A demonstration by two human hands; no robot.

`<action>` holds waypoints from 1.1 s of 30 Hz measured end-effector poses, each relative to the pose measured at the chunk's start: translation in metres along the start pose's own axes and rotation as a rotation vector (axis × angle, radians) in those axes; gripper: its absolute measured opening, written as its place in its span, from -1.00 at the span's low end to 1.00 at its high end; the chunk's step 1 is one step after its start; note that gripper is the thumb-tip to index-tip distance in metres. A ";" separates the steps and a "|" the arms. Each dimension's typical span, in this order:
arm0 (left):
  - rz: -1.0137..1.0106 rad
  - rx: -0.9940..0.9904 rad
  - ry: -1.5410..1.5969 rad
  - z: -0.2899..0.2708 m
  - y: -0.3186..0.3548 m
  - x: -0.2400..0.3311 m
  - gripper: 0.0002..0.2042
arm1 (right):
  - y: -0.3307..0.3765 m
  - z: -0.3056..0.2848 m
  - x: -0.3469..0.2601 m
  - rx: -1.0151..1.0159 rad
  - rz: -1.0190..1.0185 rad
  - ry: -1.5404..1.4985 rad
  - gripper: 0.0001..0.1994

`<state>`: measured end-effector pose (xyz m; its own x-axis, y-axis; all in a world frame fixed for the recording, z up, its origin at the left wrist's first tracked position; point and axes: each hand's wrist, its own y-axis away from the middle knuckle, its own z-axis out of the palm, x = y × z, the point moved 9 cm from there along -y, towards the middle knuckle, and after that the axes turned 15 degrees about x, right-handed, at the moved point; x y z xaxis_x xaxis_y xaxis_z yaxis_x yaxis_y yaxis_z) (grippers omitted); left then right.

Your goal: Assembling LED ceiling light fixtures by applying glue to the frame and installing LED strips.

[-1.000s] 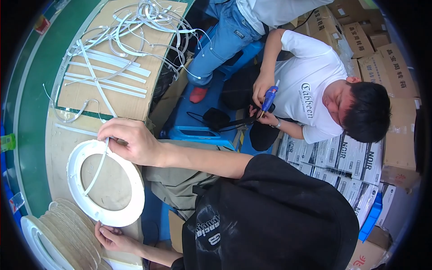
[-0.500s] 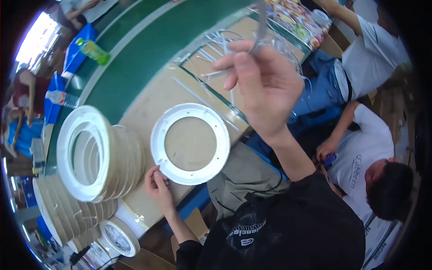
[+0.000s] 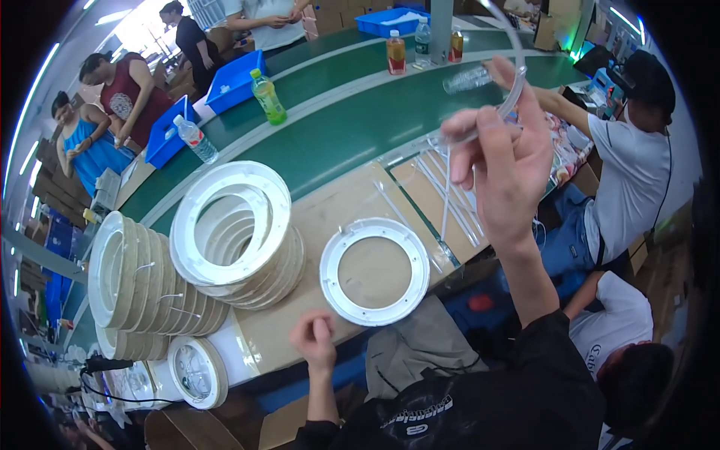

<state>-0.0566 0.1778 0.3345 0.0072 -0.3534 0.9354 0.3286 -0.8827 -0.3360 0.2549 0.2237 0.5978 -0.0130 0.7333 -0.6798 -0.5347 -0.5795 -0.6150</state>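
My right hand (image 3: 514,161) is raised above the bench, its fingers closed on a curved translucent strip (image 3: 518,64) that arcs up past the fingertips. Below and to the left of it, a white ring-shaped frame (image 3: 330,277) lies flat on the cardboard-covered bench. My left hand (image 3: 313,339) is loosely curled by the near edge, just left of the ring and apart from it, with nothing seen in its fingers. Several thin white strips (image 3: 442,191) lie on the cardboard to the right of the ring.
Tall stacks of white rings (image 3: 281,266) stand at the left, with a round white fixture (image 3: 199,371) in front. Beyond runs a green conveyor (image 3: 330,120) with bottles (image 3: 266,97) and blue trays (image 3: 236,81). Co-workers sit close on my right; a grey cloth (image 3: 420,341) hangs at the near edge.
My left hand has come away from the ring's rim and curled up. My right hand stays raised with the strip. The view has shifted, showing more of the conveyor and far side.
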 end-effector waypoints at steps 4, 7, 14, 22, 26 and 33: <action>0.084 0.104 0.072 0.059 -0.012 0.109 -0.64 | 0.019 0.022 -0.004 -0.123 0.090 -0.079 -0.33; 0.027 -0.205 -0.074 0.101 -0.016 0.114 -0.53 | 0.035 0.027 -0.012 -0.180 0.029 -0.141 -0.24; -0.319 -0.535 0.377 0.122 0.034 0.100 -0.67 | 0.048 0.029 0.022 -0.223 0.392 -0.126 -0.41; 0.141 -0.261 -0.195 0.072 0.011 0.133 -0.80 | 0.076 0.027 0.120 -0.276 1.137 -0.308 -0.50; 0.298 -0.156 -0.327 0.030 0.005 0.166 -0.81 | 0.125 0.019 0.146 -0.575 1.216 -0.049 -0.49; 0.149 -0.429 -0.313 0.037 -0.002 0.203 -0.80 | 0.154 0.033 0.104 -0.779 0.692 0.104 -0.72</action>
<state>-0.0208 0.1189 0.5293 0.3258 -0.4326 0.8406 -0.1115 -0.9005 -0.4203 0.1435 0.2218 0.4455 -0.0156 0.1413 -0.9898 0.2545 -0.9568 -0.1406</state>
